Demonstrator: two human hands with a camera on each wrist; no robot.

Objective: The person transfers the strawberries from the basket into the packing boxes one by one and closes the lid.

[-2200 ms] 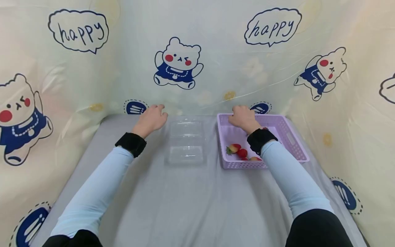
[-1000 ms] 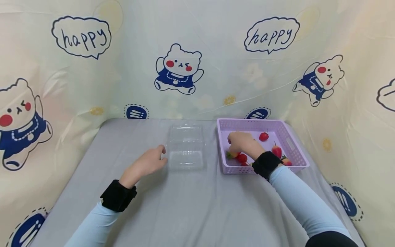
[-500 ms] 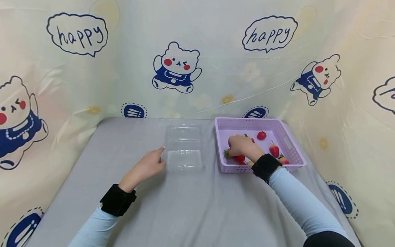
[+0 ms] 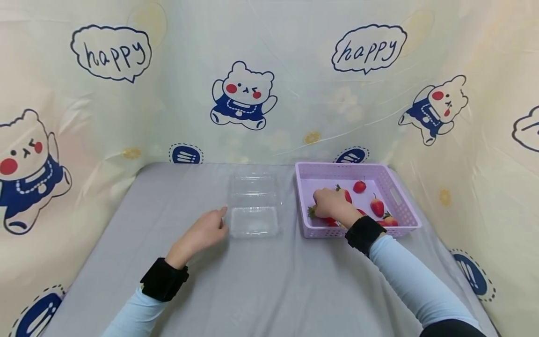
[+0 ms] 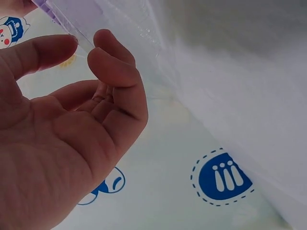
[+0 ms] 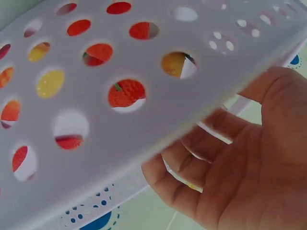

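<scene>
A clear plastic box (image 4: 254, 222) lies opened out on the grey cloth. Beside its left edge is my left hand (image 4: 204, 231), index finger and thumb at the rim. In the left wrist view, the left hand (image 5: 96, 110) has loosely bent fingers with a gap to the thumb, where a clear plastic edge passes. My right hand (image 4: 332, 204) reaches into the purple basket (image 4: 316, 232), over a strawberry (image 4: 311, 212) whose green leaves poke out. The right wrist view shows the right hand (image 6: 249, 158) with bent fingers; the basket wall (image 6: 96, 143) hides the fingertips.
Other strawberries lie in the basket, among them a small red one (image 4: 360, 186) at the back and a taller one (image 4: 377, 207) to the right. A patterned curtain (image 4: 290, 84) hangs behind the grey cloth (image 4: 261, 290).
Both hands have come back from the far rims of the box and the basket. The left now sits at the box's left side; the right has lowered onto the strawberries at the basket's near left.
</scene>
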